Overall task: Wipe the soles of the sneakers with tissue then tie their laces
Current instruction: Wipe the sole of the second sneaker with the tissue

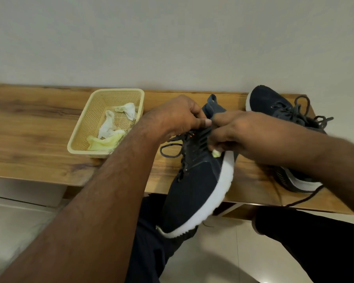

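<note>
Head cam: wood-grain bench [29,123] vs plain white wall, pale tile floor. Left hand [176,117] & right hand [233,133] pinch laces of near sneaker [194,186]; 2nd sneaker [274,107] behind; tissues in basket [80,131].

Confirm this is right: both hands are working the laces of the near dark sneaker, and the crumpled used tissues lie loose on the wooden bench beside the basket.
Wrong in one respect. The head view shows the crumpled white and yellowish tissues lying inside the beige perforated plastic basket, not loose on the wooden bench. Both hands, left hand and right hand, do work the near dark sneaker's laces.
</note>
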